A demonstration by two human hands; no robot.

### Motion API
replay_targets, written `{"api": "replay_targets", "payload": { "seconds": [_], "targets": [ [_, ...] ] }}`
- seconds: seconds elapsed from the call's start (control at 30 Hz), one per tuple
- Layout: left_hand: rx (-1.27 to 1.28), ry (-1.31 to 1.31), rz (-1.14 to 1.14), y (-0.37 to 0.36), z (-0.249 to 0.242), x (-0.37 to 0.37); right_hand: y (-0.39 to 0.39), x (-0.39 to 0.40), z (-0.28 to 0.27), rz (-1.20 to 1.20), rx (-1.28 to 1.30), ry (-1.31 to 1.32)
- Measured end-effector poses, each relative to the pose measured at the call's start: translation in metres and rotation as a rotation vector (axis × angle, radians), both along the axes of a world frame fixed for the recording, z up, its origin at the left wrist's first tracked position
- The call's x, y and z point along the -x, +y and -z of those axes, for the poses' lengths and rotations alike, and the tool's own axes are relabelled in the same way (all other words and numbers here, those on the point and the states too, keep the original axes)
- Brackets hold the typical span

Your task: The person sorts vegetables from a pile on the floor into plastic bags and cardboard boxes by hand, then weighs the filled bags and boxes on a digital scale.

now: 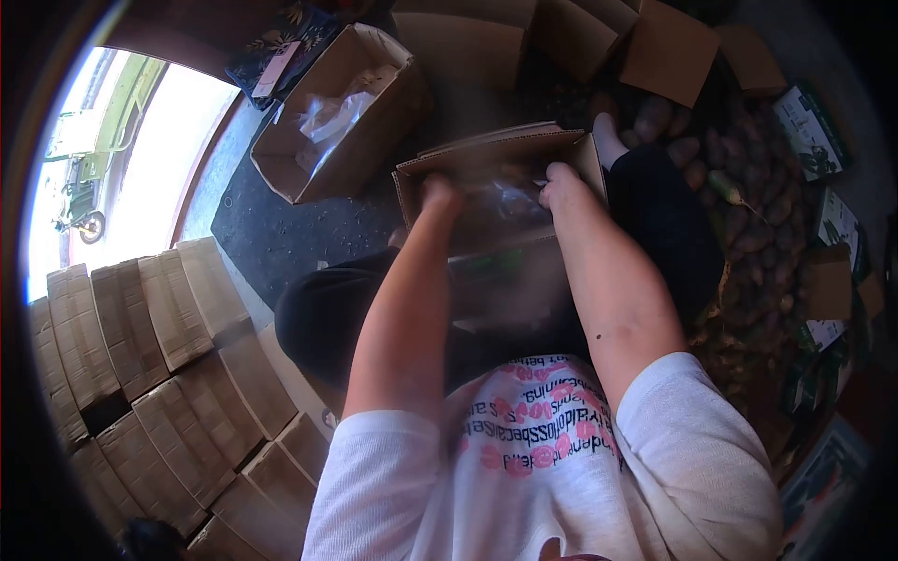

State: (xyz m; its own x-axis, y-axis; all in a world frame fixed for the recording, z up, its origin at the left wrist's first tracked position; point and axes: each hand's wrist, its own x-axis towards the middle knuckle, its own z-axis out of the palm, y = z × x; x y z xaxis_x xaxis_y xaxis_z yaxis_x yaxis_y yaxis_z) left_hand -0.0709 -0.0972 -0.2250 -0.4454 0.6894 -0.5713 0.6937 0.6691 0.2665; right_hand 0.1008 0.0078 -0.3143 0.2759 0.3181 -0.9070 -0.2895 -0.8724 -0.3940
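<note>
An open cardboard box (500,152) stands between my legs, with a clear plastic bag (510,204) inside it. My left hand (440,194) reaches into the left side of the box; its fingers are blurred and hidden. At the right side, my right hand (559,183) is closed at the edge of the plastic, with a small pale bit of it showing by the fingertips.
Another open box (290,168) holding crumpled plastic lies at the upper left. Flattened or closed cartons (178,402) are stacked at the lower left. Reddish-brown root vegetables (748,196) are heaped on the right, beside printed green-and-white boxes (810,131). More open cartons (669,51) stand behind.
</note>
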Motion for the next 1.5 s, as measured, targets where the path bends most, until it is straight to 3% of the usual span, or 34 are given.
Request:
{"api": "replay_targets", "payload": {
  "seconds": [0.07,0.13,0.23,0.27,0.37,0.47,0.5,0.53,0.6,0.7,0.8,0.87,1.03,1.13,1.23,1.37,1.5],
  "targets": [
    [0.109,0.033,0.205,0.004,0.002,0.002,-0.005,0.008,-0.032,-0.011,0.029,-0.051],
    [0.210,0.063,0.458,0.009,-0.016,0.005,-0.006,0.006,-0.014,-0.027,-0.024,-0.006],
    [0.052,-0.069,0.230,-0.009,-0.008,0.003,0.001,-0.001,0.025,-0.151,-0.002,-0.054],
    [0.072,-0.081,0.264,-0.014,-0.007,0.000,0.004,-0.002,0.037,-0.215,0.021,-0.089],
    [0.153,-0.052,0.402,-0.022,-0.016,-0.010,-0.010,0.003,-0.062,-0.897,-0.137,-0.341],
    [0.216,0.105,0.580,-0.016,-0.018,-0.014,-0.023,-0.003,-0.115,-1.479,-0.299,-0.630],
    [0.198,0.141,0.615,-0.016,-0.015,-0.013,-0.037,-0.002,-0.144,-1.568,-0.352,-0.745],
    [0.179,0.178,0.652,-0.017,-0.023,-0.013,-0.053,-0.008,-0.147,-1.648,-0.659,-0.957],
    [0.150,0.024,0.573,-0.018,-0.053,-0.010,-0.073,-0.018,-0.159,-1.593,-1.275,-1.252],
    [-0.137,0.088,0.412,-0.033,-0.069,-0.003,-0.087,-0.026,-0.179,-1.686,-1.509,-1.366],
    [-0.341,0.194,0.295,-0.050,-0.125,-0.001,-0.096,-0.030,-0.194,-1.758,-1.572,-1.384],
    [-0.313,0.194,0.256,-0.058,-0.136,0.012,-0.099,-0.031,-0.198,-1.761,-1.621,-1.376],
    [-0.600,0.233,0.081,-0.082,-0.117,0.034,-0.104,-0.031,-0.206,-1.812,-1.511,-1.321],
    [-0.446,0.195,0.017,-0.088,-0.104,0.037,-0.097,-0.036,-0.198,-1.768,-1.542,-1.368],
    [-0.422,0.132,0.069,-0.089,-0.091,0.036,-0.075,-0.042,-0.187,-1.538,-1.784,-1.585],
    [-0.632,0.310,0.100,-0.081,-0.090,0.024,-0.071,-0.047,-0.177,-1.828,-1.531,-1.498],
    [-0.835,0.511,0.298,-0.064,-0.108,0.009,-0.069,-0.042,-0.177,-2.014,-1.486,-1.366]
  ]
}}
